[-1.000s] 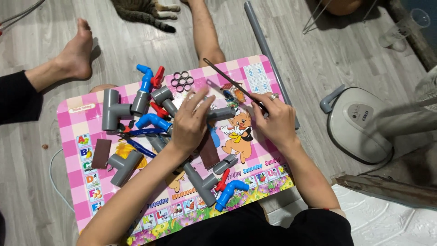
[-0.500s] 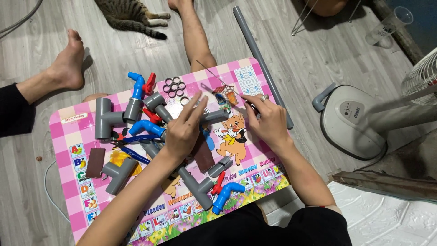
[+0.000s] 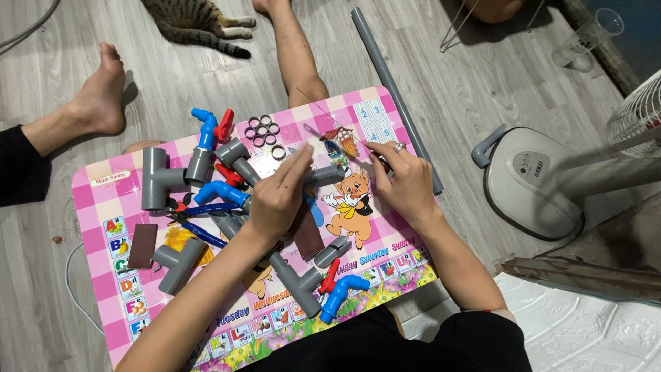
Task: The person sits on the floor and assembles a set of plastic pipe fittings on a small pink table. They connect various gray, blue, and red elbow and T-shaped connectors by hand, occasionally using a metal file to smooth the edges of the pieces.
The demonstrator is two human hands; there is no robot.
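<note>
Observed: a person sits at a pink checked table (image 3: 103, 200) strewn with grey plastic pipe fittings and blue valves with red handles

Left hand (image 3: 279, 196): laid palm down, fingers extended, pressing on a grey pipe assembly (image 3: 323, 176) at the middle of the table. It steadies the piece but does not close around it. The pipe's end shows just right of the fingertips

Right hand (image 3: 406, 180): on the right side of the table, fingers pinched on the near end of a thin wire (image 3: 313, 103) that runs up and left toward the far edge. A ring is on one finger. What lies between the fingertips besides the wire cannot be told

Surroundings: a grey tee fitting (image 3: 157, 180) at far left, a second tee (image 3: 177, 265) nearer, a blue valve (image 3: 206, 127) at the far side, another blue valve (image 3: 339, 297) at the near edge, a cluster of small rings (image 3: 261, 131) beyond the left hand. A long grey pipe (image 3: 392, 86) lies on the floor off the right edge; a fan base (image 3: 530, 182) stands further right. Another person's bare foot (image 3: 100, 93) and a cat (image 3: 196, 21) are at the far side

Judgement: the step in hand appears to be working the wire at the open end of the held assembly. The next move calls for firm downward hold by the left hand and fine aim of the wire tip by the right
</note>
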